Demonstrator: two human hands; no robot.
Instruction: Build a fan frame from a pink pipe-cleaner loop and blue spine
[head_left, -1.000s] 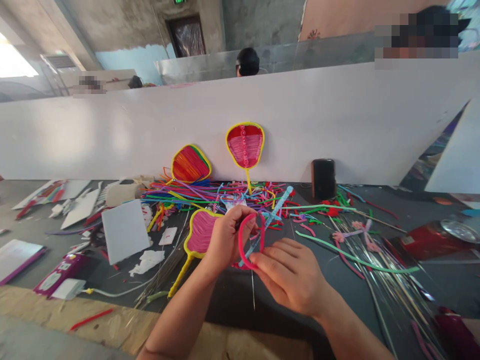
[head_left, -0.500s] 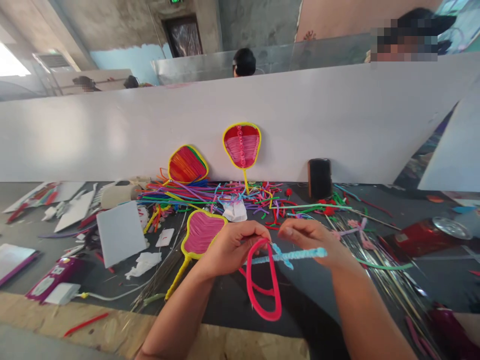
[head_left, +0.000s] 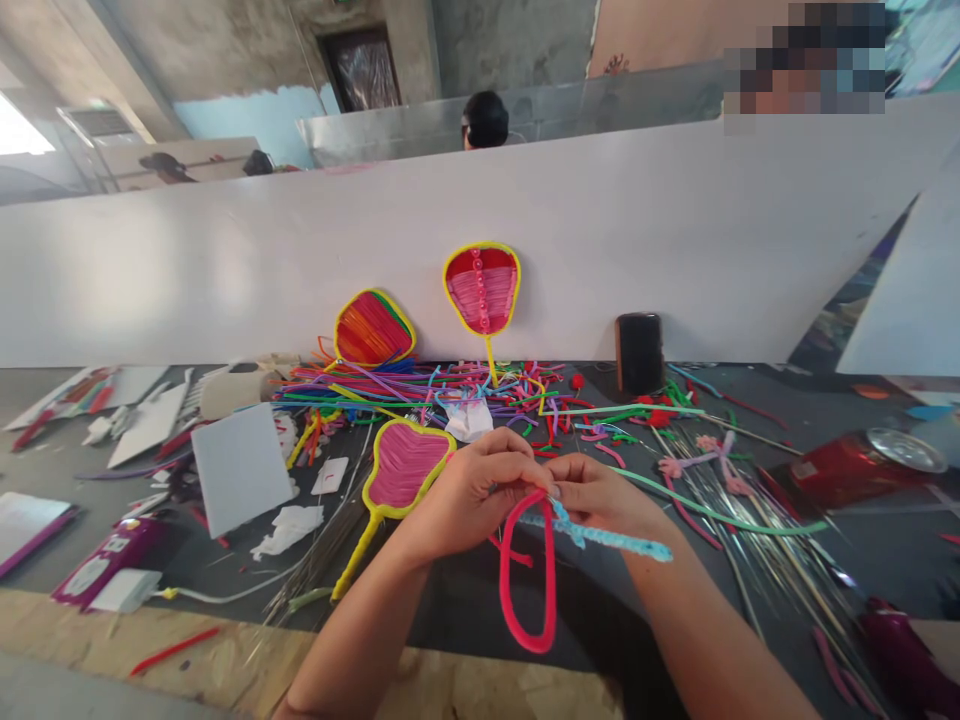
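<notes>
My left hand (head_left: 480, 487) pinches the top of a pink pipe-cleaner loop (head_left: 527, 590) that hangs down in front of me. My right hand (head_left: 604, 492) is closed right beside it, fingers on a light blue pipe cleaner (head_left: 611, 539) that crosses the loop's top and sticks out to the right. The two hands touch at the joint. Just left of my left hand lies a pink fan with a yellow rim (head_left: 401, 469) on the dark table (head_left: 465, 600).
A heap of coloured pipe cleaners (head_left: 420, 390) lies behind my hands. Two finished fans (head_left: 373, 328) (head_left: 481, 285) lean on the white partition (head_left: 675, 230). A black speaker (head_left: 638, 352), a red can (head_left: 862, 470), metal wires (head_left: 757, 540), white foam sheets (head_left: 240, 465) and a purple box (head_left: 112, 555) surround the spot. People sit beyond the partition.
My right hand has come back in against my left at the loop's top. The blue pipe cleaner now slants down to the right. The pink loop hangs lower than a second ago.
</notes>
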